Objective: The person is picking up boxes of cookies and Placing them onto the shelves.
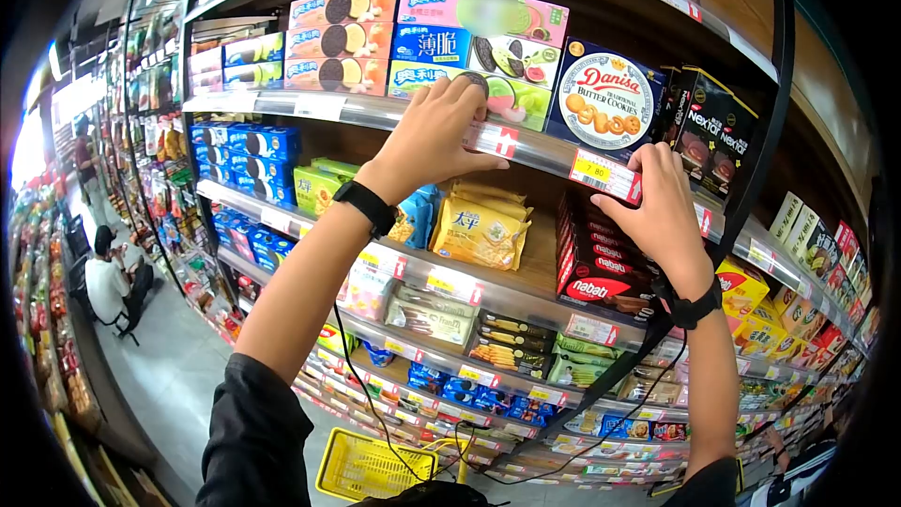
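Observation:
On a shop shelf, my left hand rests at the shelf edge, fingertips against the lower green cookie box and thumb below the price strip. My right hand has its fingers and thumb at the yellow price tag, pinching the strip's edge. Behind that tag stands the dark blue Danisa butter cookies box. Left of it are stacked pink, blue and green boxes, then orange boxes. Black Nextar boxes stand to the right of the Danisa box.
Below are yellow packets, red-black Nabati boxes and more stocked shelves. A yellow basket is on the floor at the bottom, with black cables hanging in front. A seated person is in the aisle at left.

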`<state>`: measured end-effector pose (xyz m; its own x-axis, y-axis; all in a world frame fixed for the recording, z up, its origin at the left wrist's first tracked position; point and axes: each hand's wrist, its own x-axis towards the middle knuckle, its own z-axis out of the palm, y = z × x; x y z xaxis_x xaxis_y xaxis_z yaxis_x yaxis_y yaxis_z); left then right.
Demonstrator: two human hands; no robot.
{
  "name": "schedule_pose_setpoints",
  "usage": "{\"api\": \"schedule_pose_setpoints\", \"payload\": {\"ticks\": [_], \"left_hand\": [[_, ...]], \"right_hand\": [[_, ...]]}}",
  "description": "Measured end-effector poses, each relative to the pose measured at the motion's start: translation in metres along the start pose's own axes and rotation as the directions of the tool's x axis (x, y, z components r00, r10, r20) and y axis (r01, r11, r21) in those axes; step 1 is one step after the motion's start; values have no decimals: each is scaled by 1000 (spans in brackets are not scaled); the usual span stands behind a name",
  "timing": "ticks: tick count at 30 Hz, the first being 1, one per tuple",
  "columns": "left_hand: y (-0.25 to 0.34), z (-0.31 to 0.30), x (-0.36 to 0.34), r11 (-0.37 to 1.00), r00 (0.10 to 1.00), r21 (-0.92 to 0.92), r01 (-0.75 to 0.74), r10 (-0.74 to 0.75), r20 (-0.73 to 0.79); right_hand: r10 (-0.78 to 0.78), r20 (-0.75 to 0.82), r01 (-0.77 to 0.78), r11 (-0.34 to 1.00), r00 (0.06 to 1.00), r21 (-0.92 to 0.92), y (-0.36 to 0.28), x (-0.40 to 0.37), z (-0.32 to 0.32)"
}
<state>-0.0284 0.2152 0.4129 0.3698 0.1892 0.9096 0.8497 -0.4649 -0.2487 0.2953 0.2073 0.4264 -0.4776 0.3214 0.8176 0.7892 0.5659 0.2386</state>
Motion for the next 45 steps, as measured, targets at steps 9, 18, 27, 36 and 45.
{"api": "schedule_pose_setpoints", "payload": {"ticks": [9, 18, 27, 36, 45], "left_hand": [[-4, 1, -2, 998, 999, 13, -53, 54, -6], [-11, -3, -2, 998, 996, -19, -57, 58, 65], [-10, -5, 2, 999, 993, -48, -12, 18, 117], [-22, -4, 1, 973, 991, -227, -35, 62, 115], [-33, 0, -4, 955, 993, -286, -82, 101, 53]], "right_hand": [[-20, 16, 20, 999, 1000, -32, -8, -5, -5], [-20, 34, 22, 999, 999, -39, -7, -6, -6], [-55, -19, 52, 989, 998, -139, -27, 6, -7], [-44, 48, 23, 927, 998, 375, -72, 80, 35], [-86, 406, -125, 877, 910, 464, -60, 123, 49]]}}
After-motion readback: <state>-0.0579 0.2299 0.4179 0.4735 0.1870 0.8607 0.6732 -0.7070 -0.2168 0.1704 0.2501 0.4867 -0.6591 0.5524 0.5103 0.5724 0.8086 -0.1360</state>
